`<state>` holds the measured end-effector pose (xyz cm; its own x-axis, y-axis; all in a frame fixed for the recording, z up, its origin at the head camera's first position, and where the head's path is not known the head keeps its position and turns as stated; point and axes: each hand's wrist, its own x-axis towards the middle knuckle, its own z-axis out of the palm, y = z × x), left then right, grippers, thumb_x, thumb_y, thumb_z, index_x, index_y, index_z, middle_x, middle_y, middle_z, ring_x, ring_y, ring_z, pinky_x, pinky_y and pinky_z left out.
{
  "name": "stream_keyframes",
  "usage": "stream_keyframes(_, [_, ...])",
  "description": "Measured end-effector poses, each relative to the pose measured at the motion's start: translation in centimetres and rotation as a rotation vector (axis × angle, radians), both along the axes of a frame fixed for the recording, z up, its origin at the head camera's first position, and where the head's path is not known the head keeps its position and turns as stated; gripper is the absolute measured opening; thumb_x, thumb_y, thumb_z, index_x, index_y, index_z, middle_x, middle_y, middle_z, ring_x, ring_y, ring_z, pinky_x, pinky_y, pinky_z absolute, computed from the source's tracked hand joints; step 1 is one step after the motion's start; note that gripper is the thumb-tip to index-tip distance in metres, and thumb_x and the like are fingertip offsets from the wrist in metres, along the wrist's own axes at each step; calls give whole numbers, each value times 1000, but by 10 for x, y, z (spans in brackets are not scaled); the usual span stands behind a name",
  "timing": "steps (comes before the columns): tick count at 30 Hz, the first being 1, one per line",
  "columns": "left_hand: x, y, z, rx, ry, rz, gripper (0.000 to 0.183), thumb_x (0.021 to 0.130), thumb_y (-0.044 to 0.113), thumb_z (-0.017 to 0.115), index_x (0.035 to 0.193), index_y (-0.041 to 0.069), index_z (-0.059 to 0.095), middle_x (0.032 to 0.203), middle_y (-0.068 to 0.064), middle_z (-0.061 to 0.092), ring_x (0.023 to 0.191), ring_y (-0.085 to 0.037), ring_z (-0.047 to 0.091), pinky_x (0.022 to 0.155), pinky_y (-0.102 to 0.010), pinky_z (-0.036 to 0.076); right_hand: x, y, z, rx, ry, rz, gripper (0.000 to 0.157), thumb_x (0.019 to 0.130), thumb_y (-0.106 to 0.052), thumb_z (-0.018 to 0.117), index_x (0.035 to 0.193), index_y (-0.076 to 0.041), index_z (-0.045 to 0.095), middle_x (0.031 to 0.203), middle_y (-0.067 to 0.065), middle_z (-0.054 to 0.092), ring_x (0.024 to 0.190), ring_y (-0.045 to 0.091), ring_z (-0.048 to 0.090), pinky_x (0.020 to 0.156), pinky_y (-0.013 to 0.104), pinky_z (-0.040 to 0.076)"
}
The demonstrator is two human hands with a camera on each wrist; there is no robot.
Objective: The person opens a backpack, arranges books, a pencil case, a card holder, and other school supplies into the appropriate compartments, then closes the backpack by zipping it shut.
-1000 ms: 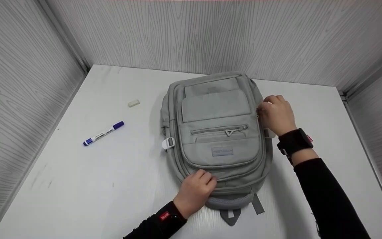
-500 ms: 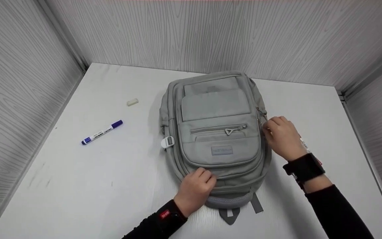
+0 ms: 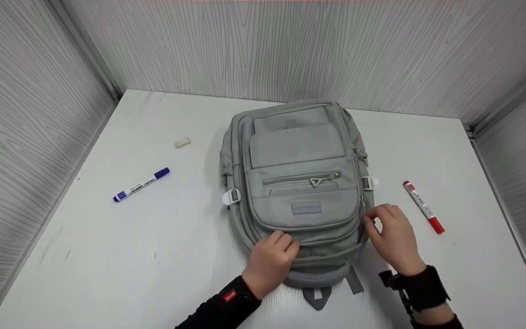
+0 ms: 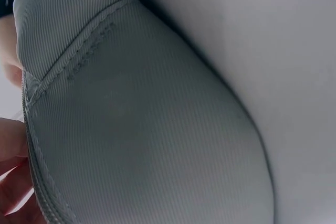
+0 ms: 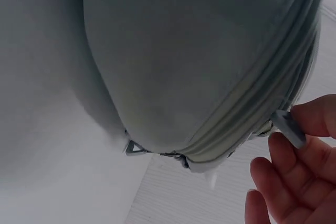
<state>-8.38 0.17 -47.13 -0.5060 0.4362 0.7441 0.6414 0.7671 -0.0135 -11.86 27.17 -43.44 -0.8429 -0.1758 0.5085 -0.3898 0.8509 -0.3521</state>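
A grey-green backpack (image 3: 297, 146) lies on the white table with its front pockets up and its carry handle (image 3: 318, 277) towards me. My left hand (image 3: 270, 261) grips the backpack's near edge beside the handle, its fingers curled over the fabric. In the left wrist view, fingers (image 4: 16, 187) hold the zipper-lined edge. My right hand (image 3: 394, 235) is at the backpack's right side. In the right wrist view it pinches a grey zipper pull (image 5: 289, 128) between thumb and forefinger. Another zipper with a triangular pull (image 3: 316, 182) crosses the front pocket.
A red-capped marker (image 3: 423, 207) lies right of the backpack. To its left are a blue-capped marker (image 3: 141, 184) and a small whitish eraser-like block (image 3: 182, 142). White buckles (image 3: 231, 197) sit on both sides of the bag. Wood-patterned panels (image 3: 290, 45) enclose the table.
My right hand has slid down the backpack's right side towards me with the zipper pull, uncovering the right buckle and the red marker. The left hand keeps its hold in place.
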Motion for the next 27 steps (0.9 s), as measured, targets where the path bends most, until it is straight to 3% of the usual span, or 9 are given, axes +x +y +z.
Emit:
stream_keyframes(7, [-1, -1, -1, 20, 5, 0, 13, 71, 0, 73, 79, 11, 75, 72, 2, 63, 65, -12, 56, 52, -21, 47, 30, -30, -5, -5, 22, -53, 11, 79, 5, 72, 82, -2, 64, 79, 9, 61, 75, 21, 58, 64, 36, 47])
stream_keyframes(10, [-1, -1, -2, 25, 9, 0, 15, 69, 0, 74, 79, 11, 76, 72, 2, 63, 65, -12, 56, 51, -20, 47, 38, -46, -8, -6, 39, -35, 12, 78, 5, 72, 81, -2, 64, 78, 8, 60, 72, 19, 56, 63, 34, 46])
stream_keyframes(18, [-2, 0, -5, 52, -13, 0, 15, 71, -1, 69, 78, 10, 75, 72, 1, 64, 65, -13, 58, 53, -22, 48, 52, -94, -18, 23, 177, 70, 15, 74, 2, 74, 80, -5, 63, 77, 5, 59, 71, 21, 58, 64, 37, 46])
stream_keyframes(23, [-1, 1, -4, 74, -21, 14, 14, 69, 0, 73, 78, 10, 75, 72, 2, 63, 67, -12, 58, 54, -21, 48, 56, -115, -27, 43, 184, 101, 14, 76, -1, 76, 82, -7, 64, 79, 3, 60, 71, 19, 57, 63, 34, 46])
stream_keyframes(27, [0, 2, -5, 89, -44, 14, 14, 67, 2, 78, 76, 11, 73, 72, 2, 62, 67, -12, 57, 55, -21, 47, 56, -112, -29, 17, 155, 107, 14, 76, -2, 77, 83, -8, 65, 80, 3, 62, 72, 18, 58, 64, 33, 47])
